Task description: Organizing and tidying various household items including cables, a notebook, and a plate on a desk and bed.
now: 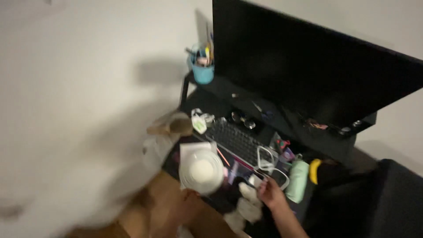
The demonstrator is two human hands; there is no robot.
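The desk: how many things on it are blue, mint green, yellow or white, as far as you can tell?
Blue: 1, the pen cup
Mint green: 1, the pouch by the right hand
Yellow: 1, a blurred thing beside the pouch
White: 1, the round container
Total: 4

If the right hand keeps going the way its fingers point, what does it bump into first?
Probably the white looped cable lying on the black desk just ahead of the right hand, with the dark keyboard behind it. The picture is blurry, so depth is uncertain.
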